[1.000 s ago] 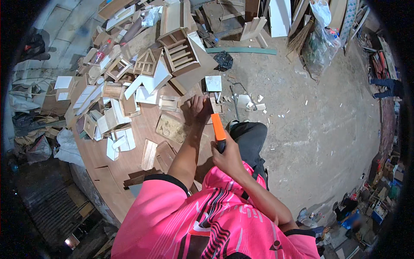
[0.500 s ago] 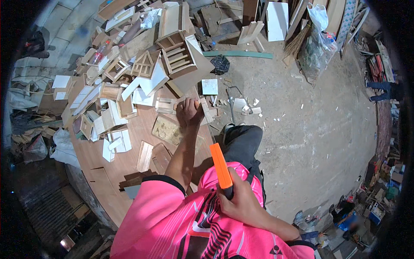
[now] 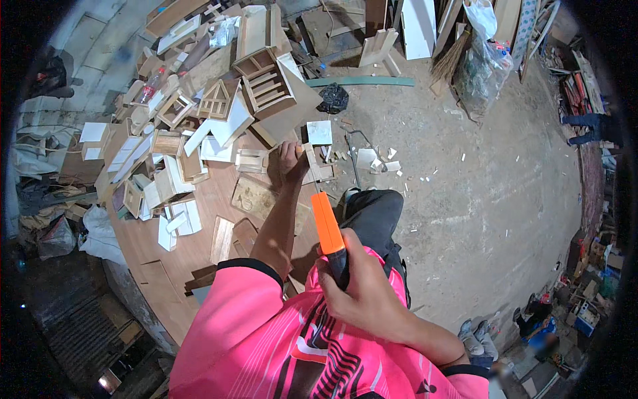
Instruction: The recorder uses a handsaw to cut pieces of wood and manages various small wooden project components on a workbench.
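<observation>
Cluttered workbench (image 3: 199, 256): wooden offcuts (image 3: 173, 193) crowd left hand (image 3: 291, 159), perhaps pressing.

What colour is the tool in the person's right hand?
The tool in the right hand is bright orange with a dark handle end, seen in the head view.

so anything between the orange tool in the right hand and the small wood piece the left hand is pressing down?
Nothing visible. The orange tool is raised near the chest in the right hand; the left hand holds the small wood piece on the board. Only the left forearm runs alongside that gap.
</observation>
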`<state>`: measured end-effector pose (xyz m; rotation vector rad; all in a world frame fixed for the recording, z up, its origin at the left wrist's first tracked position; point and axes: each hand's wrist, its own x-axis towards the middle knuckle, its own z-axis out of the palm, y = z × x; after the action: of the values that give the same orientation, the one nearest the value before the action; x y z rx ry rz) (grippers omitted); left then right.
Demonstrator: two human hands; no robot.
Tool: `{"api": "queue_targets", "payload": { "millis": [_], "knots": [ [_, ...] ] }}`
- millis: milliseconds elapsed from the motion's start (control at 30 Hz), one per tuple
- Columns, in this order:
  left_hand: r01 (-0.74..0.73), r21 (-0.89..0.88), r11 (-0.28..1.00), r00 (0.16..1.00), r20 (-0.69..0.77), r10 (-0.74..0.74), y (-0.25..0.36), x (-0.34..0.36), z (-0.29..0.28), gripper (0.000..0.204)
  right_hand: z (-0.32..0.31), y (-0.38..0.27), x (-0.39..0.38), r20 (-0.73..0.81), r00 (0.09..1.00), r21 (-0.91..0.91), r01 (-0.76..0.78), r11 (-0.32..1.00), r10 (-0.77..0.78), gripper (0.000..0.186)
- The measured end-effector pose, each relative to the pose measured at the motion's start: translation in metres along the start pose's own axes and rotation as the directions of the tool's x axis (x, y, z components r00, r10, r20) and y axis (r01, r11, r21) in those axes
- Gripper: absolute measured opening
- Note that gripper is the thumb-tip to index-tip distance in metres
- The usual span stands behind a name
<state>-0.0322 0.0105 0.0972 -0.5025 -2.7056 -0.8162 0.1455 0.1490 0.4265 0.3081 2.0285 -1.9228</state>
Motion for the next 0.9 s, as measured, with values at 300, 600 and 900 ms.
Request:
{"api": "queue_targets", "payload": {
  "millis": [300,600,900],
  "knots": [
    [-0.287,0.006,0.958,0.950,-0.130,0.285,-0.002,0.010,-0.004,0.023,0.031,0.094,0.100,-0.152,0.971,-0.184,0.155,0.971,-0.184,0.041],
    [-0.090,0.080,0.993,0.995,0.051,0.086,0.012,0.005,-0.010,0.021,0.018,0.075,0.043,-0.151,0.988,-0.030,0.019,0.999,-0.023,0.023],
    [-0.208,0.182,0.961,0.978,0.026,0.207,0.005,0.002,-0.011,0.014,0.024,0.111,0.109,-0.171,0.985,-0.118,0.020,0.993,-0.040,0.017]
  ]
}}
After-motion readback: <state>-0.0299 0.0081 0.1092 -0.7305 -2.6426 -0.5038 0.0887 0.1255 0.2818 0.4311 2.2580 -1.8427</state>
